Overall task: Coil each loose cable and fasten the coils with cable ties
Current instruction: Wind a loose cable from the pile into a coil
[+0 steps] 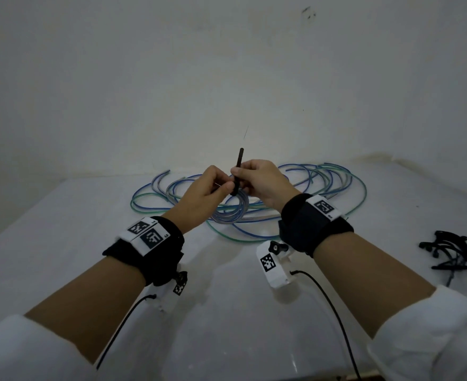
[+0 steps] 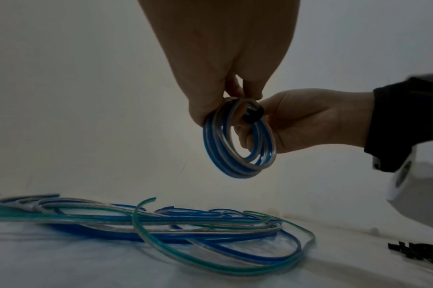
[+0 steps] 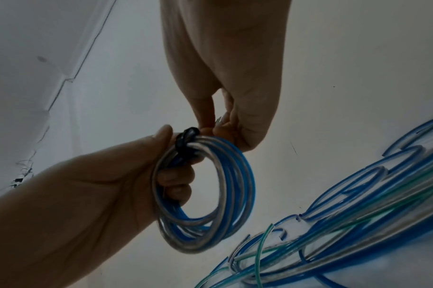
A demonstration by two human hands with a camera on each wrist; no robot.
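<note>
Both hands are raised above the white table (image 1: 62,243). My left hand (image 1: 221,187) grips a small coil of blue and clear cable (image 1: 228,214), which hangs below the fingers. A black cable tie (image 1: 239,163) is looped round the top of the coil, its tail pointing up. My right hand (image 1: 239,176) pinches that tail between thumb and fingers. The left wrist view shows the coil (image 2: 237,154) with the tie loop (image 2: 252,115) on it. The right wrist view shows the coil (image 3: 237,175), the tie loop (image 3: 185,139) and my left hand (image 3: 176,155).
Loose blue, green and clear cables (image 1: 323,182) lie tangled on the table behind and under the hands, also seen in the left wrist view (image 2: 161,224) and the right wrist view (image 3: 358,194). A heap of black cable ties (image 1: 458,257) lies at the right. A white wall stands behind the table.
</note>
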